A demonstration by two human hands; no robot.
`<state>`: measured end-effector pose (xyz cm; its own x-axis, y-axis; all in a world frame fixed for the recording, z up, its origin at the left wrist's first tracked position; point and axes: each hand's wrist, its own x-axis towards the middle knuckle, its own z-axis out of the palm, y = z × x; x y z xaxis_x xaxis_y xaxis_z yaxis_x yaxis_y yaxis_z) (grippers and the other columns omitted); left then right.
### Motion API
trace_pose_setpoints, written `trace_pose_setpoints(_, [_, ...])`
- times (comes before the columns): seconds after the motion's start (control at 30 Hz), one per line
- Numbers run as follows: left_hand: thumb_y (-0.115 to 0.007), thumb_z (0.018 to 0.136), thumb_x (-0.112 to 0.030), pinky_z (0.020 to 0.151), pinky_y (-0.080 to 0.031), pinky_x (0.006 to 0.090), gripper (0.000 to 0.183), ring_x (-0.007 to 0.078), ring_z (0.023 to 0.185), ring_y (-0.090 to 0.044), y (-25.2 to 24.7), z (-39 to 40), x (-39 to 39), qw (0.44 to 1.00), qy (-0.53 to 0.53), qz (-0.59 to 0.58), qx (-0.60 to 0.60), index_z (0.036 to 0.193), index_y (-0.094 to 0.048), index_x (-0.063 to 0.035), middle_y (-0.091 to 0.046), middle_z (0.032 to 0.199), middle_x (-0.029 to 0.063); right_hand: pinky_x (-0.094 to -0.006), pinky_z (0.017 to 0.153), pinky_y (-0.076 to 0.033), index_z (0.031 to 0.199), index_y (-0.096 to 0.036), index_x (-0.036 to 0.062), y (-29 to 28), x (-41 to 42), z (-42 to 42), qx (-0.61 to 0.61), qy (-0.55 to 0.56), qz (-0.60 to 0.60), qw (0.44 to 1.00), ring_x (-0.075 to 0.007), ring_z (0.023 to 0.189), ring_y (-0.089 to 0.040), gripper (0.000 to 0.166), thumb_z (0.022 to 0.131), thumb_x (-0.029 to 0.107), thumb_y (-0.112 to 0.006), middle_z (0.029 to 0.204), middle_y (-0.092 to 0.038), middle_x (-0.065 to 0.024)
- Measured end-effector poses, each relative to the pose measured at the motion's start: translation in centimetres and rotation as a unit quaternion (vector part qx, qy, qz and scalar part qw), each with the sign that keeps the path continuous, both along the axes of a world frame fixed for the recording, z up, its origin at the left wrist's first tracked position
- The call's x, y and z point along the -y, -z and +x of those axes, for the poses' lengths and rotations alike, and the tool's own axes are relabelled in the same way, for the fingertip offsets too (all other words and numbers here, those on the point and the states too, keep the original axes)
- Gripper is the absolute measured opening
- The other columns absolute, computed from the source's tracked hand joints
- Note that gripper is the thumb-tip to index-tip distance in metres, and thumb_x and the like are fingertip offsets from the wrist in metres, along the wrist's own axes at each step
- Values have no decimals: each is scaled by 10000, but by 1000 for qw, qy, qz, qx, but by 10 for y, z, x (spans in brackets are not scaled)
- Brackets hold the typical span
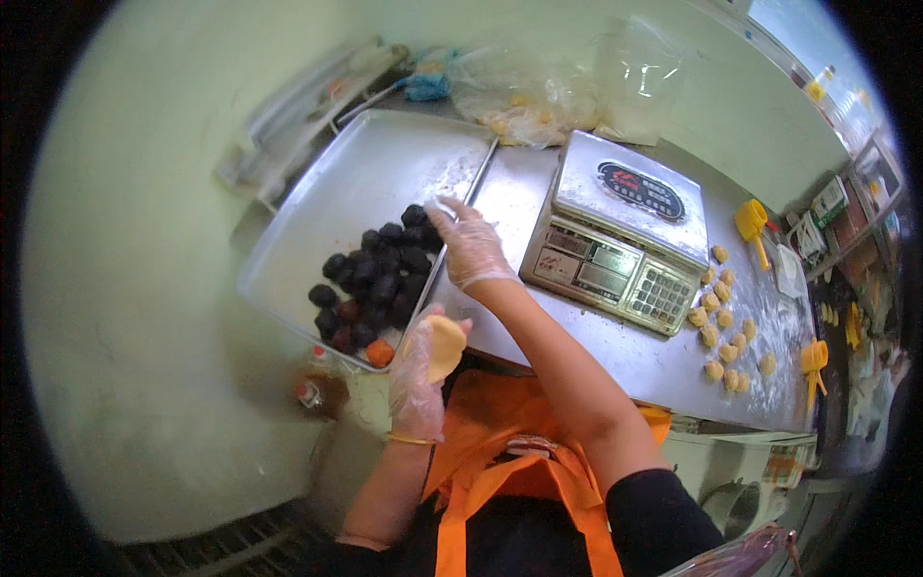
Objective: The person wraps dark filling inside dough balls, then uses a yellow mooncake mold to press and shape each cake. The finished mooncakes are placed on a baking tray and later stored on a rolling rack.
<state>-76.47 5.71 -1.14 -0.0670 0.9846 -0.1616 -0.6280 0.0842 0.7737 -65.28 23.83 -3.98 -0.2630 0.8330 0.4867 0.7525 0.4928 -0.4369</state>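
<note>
In my left hand (418, 386), gloved in clear plastic, lies a flattened round of pale yellow dough (445, 349). My right hand (470, 245), in a clear glove too, reaches over the near right rim of a metal baking tray (375, 162). Its fingertips are at the edge of a heap of dark, nearly black balls (386, 263); whether they grip one cannot be seen. One orange ball (380, 353) rests in the tray's near corner, close to my left hand. A couple of reddish-brown balls show among the dark ones.
A digital scale (620, 231) stands right of the tray. Several dough balls (723, 317) lie on the floured metal table (786, 324), with yellow plastic tools (751, 220) beyond. Clear plastic bags (533, 86) lean against the back wall. Red-capped bottles (310, 394) stand below the tray.
</note>
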Motion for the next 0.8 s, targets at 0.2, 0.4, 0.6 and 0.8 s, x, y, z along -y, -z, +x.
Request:
trace_pose_setpoints(0.2, [-572, 1048, -301, 875, -577, 346, 430, 264, 1022, -690, 0, -21, -2, 995, -37, -51, -72, 1294, -572, 52, -674, 1158, 208, -414, 985, -504, 1332, -592, 94, -11, -26, -41, 218, 15, -119, 969, -283, 1243, -560, 503, 840, 121, -696, 1320, -568, -120])
trace_pose_setpoints(0.4, [-562, 1053, -302, 945, -563, 367, 420, 270, 1088, -672, 18, -21, -12, 995, -73, -29, -61, 1280, -583, 50, -670, 1171, 199, -382, 885, -567, 1033, -761, 125, 5, -46, -73, 207, 139, -124, 960, -251, 1116, -614, 211, 945, 124, -570, 1198, -599, -70])
trace_pose_setpoints(0.6, [-537, 1063, -342, 970, -550, 390, 427, 299, 1105, -668, 13, -39, -22, 994, -92, -29, 42, 1253, -594, 37, -668, 1203, 195, -393, 895, -575, 1034, -750, 108, 17, -65, -66, 169, 119, -127, 970, -273, 1099, -645, 206, 967, 134, -557, 1140, -637, -103])
trace_pose_setpoints(0.8, [-517, 1065, -405, 969, -535, 368, 473, 275, 1085, -678, 29, -49, -42, 994, -111, -21, 3, 1249, -603, 23, -686, 1191, 198, -405, 858, -538, 1047, -626, 42, -13, -48, -19, -74, 56, -46, 995, -339, 1012, -665, 351, 786, 202, -797, 1023, -667, -191])
